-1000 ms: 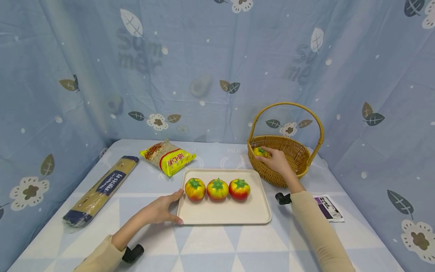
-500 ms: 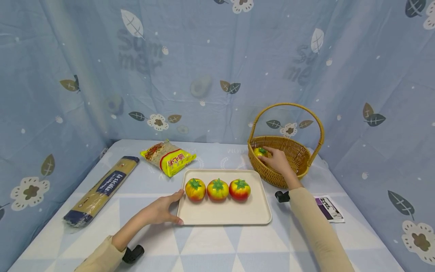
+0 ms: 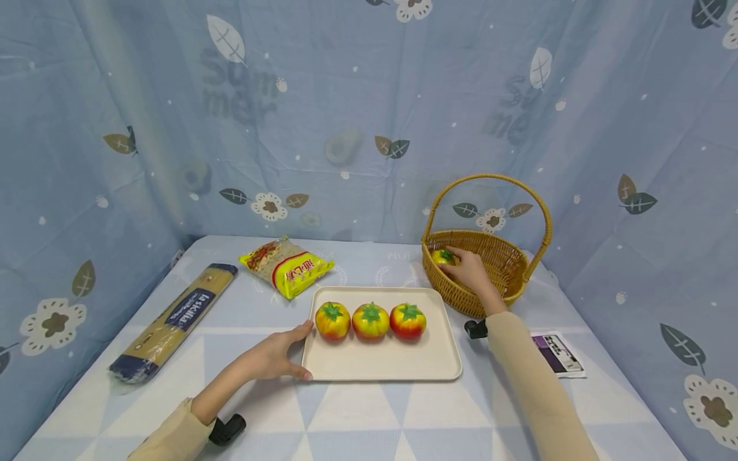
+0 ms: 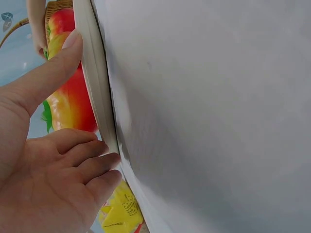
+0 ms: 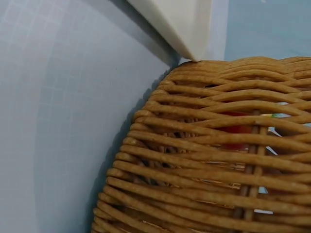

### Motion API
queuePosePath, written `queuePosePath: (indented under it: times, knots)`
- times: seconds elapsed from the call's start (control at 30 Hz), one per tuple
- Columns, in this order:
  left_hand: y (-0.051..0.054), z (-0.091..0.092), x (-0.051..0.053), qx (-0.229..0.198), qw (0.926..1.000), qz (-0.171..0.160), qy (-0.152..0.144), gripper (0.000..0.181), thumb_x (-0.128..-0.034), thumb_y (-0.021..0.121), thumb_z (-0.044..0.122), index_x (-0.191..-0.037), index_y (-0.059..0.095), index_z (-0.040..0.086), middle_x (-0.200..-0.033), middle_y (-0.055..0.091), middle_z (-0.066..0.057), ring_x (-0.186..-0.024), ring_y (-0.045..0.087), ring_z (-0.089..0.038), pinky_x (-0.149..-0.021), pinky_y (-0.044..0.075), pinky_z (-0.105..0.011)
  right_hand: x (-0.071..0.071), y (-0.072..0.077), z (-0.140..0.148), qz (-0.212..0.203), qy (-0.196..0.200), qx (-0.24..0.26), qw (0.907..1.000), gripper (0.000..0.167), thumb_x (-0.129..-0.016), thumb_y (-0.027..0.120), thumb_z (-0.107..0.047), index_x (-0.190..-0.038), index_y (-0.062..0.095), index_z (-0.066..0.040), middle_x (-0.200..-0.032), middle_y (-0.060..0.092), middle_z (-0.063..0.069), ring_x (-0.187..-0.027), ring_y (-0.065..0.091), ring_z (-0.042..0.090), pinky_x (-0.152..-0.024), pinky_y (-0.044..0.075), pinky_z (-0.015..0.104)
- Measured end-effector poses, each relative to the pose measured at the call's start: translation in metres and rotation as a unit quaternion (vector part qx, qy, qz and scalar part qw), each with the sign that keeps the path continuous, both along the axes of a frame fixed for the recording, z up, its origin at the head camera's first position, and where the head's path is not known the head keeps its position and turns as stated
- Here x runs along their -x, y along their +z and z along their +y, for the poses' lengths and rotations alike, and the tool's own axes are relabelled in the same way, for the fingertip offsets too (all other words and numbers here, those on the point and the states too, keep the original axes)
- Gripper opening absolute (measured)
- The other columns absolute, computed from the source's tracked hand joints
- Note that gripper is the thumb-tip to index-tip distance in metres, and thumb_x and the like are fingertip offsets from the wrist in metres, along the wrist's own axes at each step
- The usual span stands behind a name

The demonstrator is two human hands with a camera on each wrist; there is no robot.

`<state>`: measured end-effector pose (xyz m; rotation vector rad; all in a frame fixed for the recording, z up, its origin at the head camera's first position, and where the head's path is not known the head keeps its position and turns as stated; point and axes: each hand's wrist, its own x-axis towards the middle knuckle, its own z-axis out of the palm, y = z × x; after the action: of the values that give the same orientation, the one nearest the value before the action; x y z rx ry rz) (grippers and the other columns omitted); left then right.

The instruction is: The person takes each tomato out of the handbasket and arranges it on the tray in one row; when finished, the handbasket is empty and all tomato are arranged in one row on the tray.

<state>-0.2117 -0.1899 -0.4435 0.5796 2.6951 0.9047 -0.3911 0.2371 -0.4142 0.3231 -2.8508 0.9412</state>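
Note:
Three red-and-yellow tomatoes with green tops, the left one (image 3: 332, 326), the middle one (image 3: 370, 325) and the right one (image 3: 408, 325), sit in a row on a cream tray (image 3: 380, 366). My left hand (image 3: 270, 356) rests at the tray's left edge, thumb and fingers spread; the left wrist view shows the fingers fairly straight against the rim (image 4: 95, 73). Inside the wicker basket (image 3: 461, 301), my right hand (image 3: 471, 272) holds another tomato (image 3: 441, 257) between thumb and fingers, at the basket's left side. In the right wrist view, basket weave (image 5: 204, 155) hides that hand.
A yellow pasta bag (image 3: 288, 267) lies behind the tray on the left. A long spaghetti pack (image 3: 173, 323) is at the far left. Right of the tray lies a purple-and-white packet (image 3: 558, 354), partly behind the right sleeve. The basket's tall handle (image 3: 490, 176) arches over it.
The right forearm shifts slightly to the left while its hand stays at the tomato in the basket. The left hand, tray and three tomatoes keep their places.

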Motion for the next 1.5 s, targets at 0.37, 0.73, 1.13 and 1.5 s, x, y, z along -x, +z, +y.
queuePosePath:
  times: [0.37, 0.73, 1.13, 1.5]
  knots:
    - [0.001, 0.000, 0.000, 0.000, 1.0000, 0.000, -0.002, 0.104, -0.0672, 0.088, 0.032, -0.147, 0.032, -0.005, -0.152, 0.028, -0.022, -0.139, 0.029, -0.037, -0.113, 0.027, -0.050, 0.010, -0.001, 0.000, -0.047, -0.022, 0.003, 0.9987, 0.063, -0.092, 0.067, -0.024, -0.143, 0.042, 0.002, -0.138, 0.047, 0.028, -0.123, 0.048, 0.041, -0.101, 0.044, 0.051]
    - [0.002, 0.000, 0.002, 0.001, 0.9999, 0.006, -0.008, 0.103, -0.0678, 0.087, 0.031, -0.146, 0.032, -0.007, -0.152, 0.028, -0.022, -0.139, 0.030, -0.037, -0.112, 0.028, -0.050, 0.011, 0.001, 0.000, -0.082, -0.025, -0.016, 0.9962, 0.064, -0.095, 0.063, -0.025, -0.145, 0.037, 0.004, -0.140, 0.043, 0.030, -0.126, 0.044, 0.042, -0.103, 0.042, 0.051]
    - [0.003, 0.001, 0.001, 0.003, 1.0000, 0.002, 0.000, 0.104, -0.0670, 0.088, 0.032, -0.147, 0.032, -0.005, -0.152, 0.029, -0.022, -0.139, 0.030, -0.037, -0.112, 0.028, -0.050, 0.009, -0.002, 0.002, -0.063, -0.028, -0.009, 0.9976, 0.065, -0.094, 0.064, -0.025, -0.145, 0.037, 0.005, -0.140, 0.043, 0.030, -0.126, 0.044, 0.042, -0.104, 0.041, 0.052]
    - [0.001, 0.001, 0.001, 0.001, 1.0000, -0.005, 0.006, 0.105, -0.0660, 0.088, 0.033, -0.147, 0.032, -0.004, -0.152, 0.028, -0.020, -0.139, 0.030, -0.036, -0.113, 0.027, -0.050, 0.005, -0.002, 0.003, -0.052, -0.026, -0.007, 0.9983, 0.066, -0.093, 0.066, -0.027, -0.143, 0.039, 0.006, -0.139, 0.045, 0.030, -0.123, 0.046, 0.042, -0.103, 0.041, 0.051]
